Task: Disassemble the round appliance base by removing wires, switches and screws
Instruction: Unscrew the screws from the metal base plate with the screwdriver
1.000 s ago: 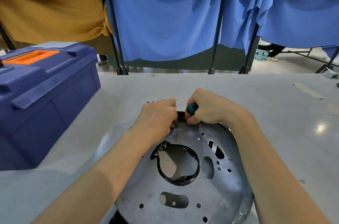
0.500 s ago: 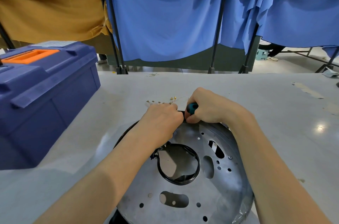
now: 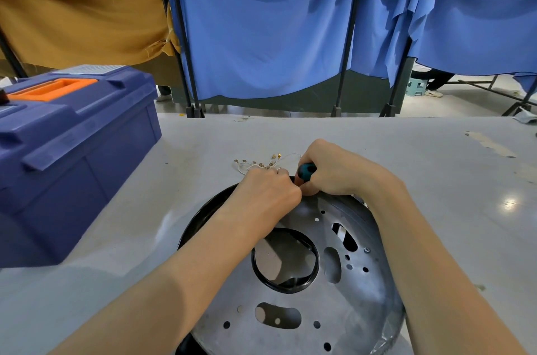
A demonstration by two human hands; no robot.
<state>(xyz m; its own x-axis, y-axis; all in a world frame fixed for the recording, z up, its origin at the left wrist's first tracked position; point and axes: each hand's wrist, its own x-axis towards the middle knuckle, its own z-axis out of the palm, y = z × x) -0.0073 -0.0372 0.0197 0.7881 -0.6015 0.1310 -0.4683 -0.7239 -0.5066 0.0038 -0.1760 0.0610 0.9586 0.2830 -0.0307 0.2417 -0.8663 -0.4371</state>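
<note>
Grey table, round base, right hand gripping screwdriver, left hand beside

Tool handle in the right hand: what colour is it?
The tool handle is teal with black; head view, in the right hand.

Brightness: bright, even indoor light; colours on the pale grey tabletop read cleanly.
Source: overhead, going by one small white reflection at the tabletop's right side.
Glare: soft sheen on the round perforated grey metal base plate near its far rim.
Shadows: faint and diffuse under the forearms and beside the dark blue plastic toolbox; deeper in the folds of the blue cloth curtain.
Focus: sharp throughout; left hand, right hand and the teal-and-black screwdriver handle it grips show no motion blur.
Distortion: wide-angle; the black curtain poles lean outward toward the edges.
</note>
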